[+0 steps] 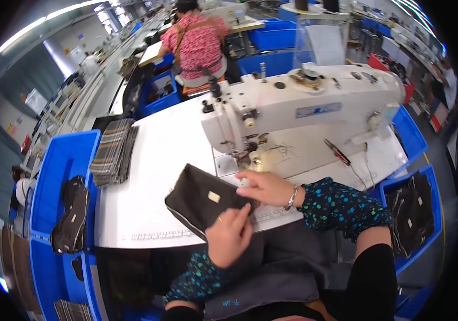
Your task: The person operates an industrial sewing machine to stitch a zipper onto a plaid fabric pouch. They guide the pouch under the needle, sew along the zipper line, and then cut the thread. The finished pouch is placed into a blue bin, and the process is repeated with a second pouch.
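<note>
A dark brown fabric pouch (194, 192) with a small cream label and a zipper along its edge lies tilted on the white sewing table, just before the sewing machine's needle area (243, 159). My left hand (230, 235) is closed on the pouch's near edge, its index finger pointing toward the pouch's right corner. Over that same corner, my right hand (267, 188) has its fingers stretched to the left, touching the fabric beside the machine's presser area. What lies under the right palm is hidden.
Red-handled snips (337, 152) lie under the machine arm near loose threads. Folded plaid cloth (112, 152) is stacked at the table's left. Blue bins (74, 147) with dark pieces flank the table; another bin (436, 214) holds similar pouches. A person in a red patterned shirt (199, 51) sits ahead.
</note>
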### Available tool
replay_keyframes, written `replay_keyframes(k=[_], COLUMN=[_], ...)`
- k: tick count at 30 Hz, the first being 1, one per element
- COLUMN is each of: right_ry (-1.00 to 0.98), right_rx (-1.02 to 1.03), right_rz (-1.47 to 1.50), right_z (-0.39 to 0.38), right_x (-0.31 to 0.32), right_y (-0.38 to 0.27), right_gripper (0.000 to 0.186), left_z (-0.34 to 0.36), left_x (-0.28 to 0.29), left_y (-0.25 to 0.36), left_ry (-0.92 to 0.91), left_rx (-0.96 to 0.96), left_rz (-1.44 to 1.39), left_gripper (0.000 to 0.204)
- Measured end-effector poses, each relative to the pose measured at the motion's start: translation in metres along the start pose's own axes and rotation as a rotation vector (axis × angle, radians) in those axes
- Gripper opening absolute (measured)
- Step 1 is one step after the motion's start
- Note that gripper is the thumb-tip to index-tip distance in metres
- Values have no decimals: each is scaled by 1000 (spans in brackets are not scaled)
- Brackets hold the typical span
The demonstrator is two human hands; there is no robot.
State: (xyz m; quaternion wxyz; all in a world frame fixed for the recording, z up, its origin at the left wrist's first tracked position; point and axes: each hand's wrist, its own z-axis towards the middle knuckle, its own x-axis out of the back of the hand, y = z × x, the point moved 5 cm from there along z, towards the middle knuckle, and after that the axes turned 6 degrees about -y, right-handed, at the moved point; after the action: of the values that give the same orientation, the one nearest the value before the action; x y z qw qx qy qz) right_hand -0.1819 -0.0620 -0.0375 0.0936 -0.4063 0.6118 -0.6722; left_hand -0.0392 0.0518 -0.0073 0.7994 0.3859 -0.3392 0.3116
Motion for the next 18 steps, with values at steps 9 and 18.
replay_keyframes(k=[9,18], right_ry=[278,771], right_rx=[134,-249], right_rz=[-46,-246], right_z=[-124,-434], right_x=[5,116], right_y=[2,-40], right_gripper=[41,27], left_z=[-39,-26], left_x=[-10,-7], left_y=[17,-59], left_ry=[81,61], left_rx=[-189,140], left_rz=[-171,-177], left_gripper=[19,20])
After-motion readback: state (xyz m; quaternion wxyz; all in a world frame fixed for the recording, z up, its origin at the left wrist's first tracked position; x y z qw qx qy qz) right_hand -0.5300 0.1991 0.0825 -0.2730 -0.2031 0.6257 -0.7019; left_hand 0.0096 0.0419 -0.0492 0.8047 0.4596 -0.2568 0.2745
